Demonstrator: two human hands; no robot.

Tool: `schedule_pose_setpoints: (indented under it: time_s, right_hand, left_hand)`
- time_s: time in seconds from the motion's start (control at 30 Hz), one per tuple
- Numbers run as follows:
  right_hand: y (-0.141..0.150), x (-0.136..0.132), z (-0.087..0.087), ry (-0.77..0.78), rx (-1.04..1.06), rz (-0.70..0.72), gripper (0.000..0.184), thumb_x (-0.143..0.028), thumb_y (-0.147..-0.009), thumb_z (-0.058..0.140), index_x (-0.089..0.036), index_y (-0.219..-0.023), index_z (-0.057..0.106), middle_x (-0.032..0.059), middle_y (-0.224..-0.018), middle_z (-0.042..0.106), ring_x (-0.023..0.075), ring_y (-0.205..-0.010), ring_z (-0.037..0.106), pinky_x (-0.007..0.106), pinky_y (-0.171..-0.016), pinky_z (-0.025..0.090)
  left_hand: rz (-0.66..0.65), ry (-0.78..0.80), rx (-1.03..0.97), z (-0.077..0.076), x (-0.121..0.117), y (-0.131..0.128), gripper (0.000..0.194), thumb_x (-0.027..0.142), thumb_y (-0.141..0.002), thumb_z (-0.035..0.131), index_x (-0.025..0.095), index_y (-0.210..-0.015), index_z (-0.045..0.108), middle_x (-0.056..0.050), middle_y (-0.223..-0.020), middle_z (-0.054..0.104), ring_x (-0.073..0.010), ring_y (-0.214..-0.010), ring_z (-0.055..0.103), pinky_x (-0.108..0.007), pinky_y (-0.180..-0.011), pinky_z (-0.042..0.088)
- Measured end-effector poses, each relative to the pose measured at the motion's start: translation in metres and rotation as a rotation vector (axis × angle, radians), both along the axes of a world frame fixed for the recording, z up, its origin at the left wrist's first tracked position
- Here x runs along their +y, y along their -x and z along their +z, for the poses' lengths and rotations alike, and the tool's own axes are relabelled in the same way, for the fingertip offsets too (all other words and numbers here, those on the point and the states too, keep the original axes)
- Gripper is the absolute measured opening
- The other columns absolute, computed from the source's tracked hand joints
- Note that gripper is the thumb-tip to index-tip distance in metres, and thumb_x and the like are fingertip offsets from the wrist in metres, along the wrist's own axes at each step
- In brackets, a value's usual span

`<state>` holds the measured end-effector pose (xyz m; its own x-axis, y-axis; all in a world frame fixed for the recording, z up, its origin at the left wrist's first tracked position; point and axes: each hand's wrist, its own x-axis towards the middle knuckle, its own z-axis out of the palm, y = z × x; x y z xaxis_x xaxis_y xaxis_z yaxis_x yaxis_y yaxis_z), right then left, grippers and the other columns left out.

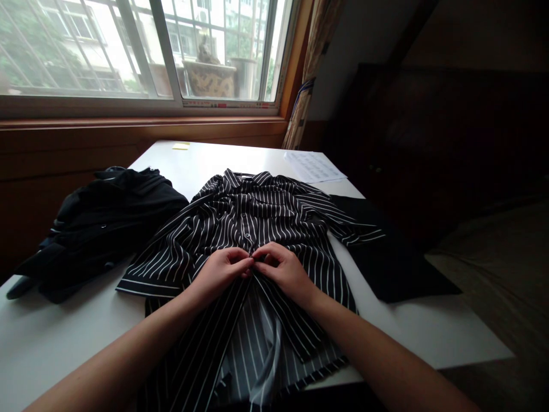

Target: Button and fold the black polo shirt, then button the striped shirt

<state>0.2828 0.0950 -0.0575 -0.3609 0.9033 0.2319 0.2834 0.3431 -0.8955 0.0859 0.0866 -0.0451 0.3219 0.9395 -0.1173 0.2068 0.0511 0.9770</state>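
Note:
A black shirt with white stripes lies spread face up on the white table, its collar toward the window. Both hands meet at its front opening. My left hand pinches the left front edge between thumb and fingers. Fingertips almost touching it, my right hand pinches the opposite edge. Whatever small part sits between the fingertips, perhaps a button, is hidden. Above the hands the front is closed, with buttons showing along it. Below them the two front panels spread apart, and the grey inner side of the back shows.
A heap of dark clothes lies on the left of the white table. Black fabric extends under the shirt's right sleeve. Printed papers and a yellow note lie at the far end, below the window.

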Motion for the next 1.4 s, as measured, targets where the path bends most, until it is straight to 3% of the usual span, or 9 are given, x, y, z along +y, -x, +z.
schedule_pose_setpoints:
  time_s: [0.43, 0.77, 0.97, 1.4]
  right_hand:
    - [-0.0031, -0.0003, 0.0024, 0.122, 0.027, -0.009, 0.019, -0.038, -0.087, 0.065, -0.021, -0.095, 0.071, 0.0025, -0.087, 0.069, 0.0174, -0.077, 0.062, 0.031, -0.073, 0.049]
    - [-0.0047, 0.0029, 0.0041, 0.110, 0.044, 0.007, 0.012, -0.030, -0.086, 0.065, -0.020, -0.089, 0.070, 0.0037, -0.093, 0.068, 0.0183, -0.088, 0.063, 0.033, -0.085, 0.049]
    - [-0.0064, 0.0049, 0.0006, 0.228, 0.131, 0.028, 0.014, -0.030, -0.085, 0.065, -0.017, -0.090, 0.069, 0.0025, -0.087, 0.066, 0.0148, -0.076, 0.059, 0.029, -0.072, 0.049]
    - [-0.0069, 0.0047, -0.0001, 0.179, 0.128, -0.023, 0.019, -0.036, -0.090, 0.061, -0.018, -0.091, 0.067, 0.0010, -0.086, 0.063, 0.0121, -0.067, 0.059, 0.028, -0.066, 0.049]
  left_hand:
    - [0.011, -0.050, 0.002, 0.0001, -0.0022, 0.0004, 0.024, 0.038, -0.085, 0.063, 0.017, -0.090, 0.071, -0.003, -0.080, 0.071, -0.0180, -0.075, 0.067, -0.026, -0.068, 0.051]
    - [0.005, -0.226, 0.131, 0.0016, -0.0019, 0.0020, 0.019, 0.034, -0.087, 0.062, 0.018, -0.087, 0.072, -0.003, -0.077, 0.071, -0.0172, -0.071, 0.066, -0.026, -0.067, 0.050]
    - [-0.005, -0.163, 0.108, -0.0005, -0.0010, 0.0040, 0.022, 0.037, -0.087, 0.062, 0.018, -0.089, 0.071, -0.002, -0.079, 0.071, -0.0169, -0.072, 0.066, -0.026, -0.067, 0.050]
    - [0.005, -0.089, 0.089, -0.0002, 0.0012, 0.0033, 0.024, 0.039, -0.086, 0.062, 0.017, -0.088, 0.070, -0.002, -0.076, 0.070, -0.0165, -0.069, 0.065, -0.026, -0.067, 0.050]
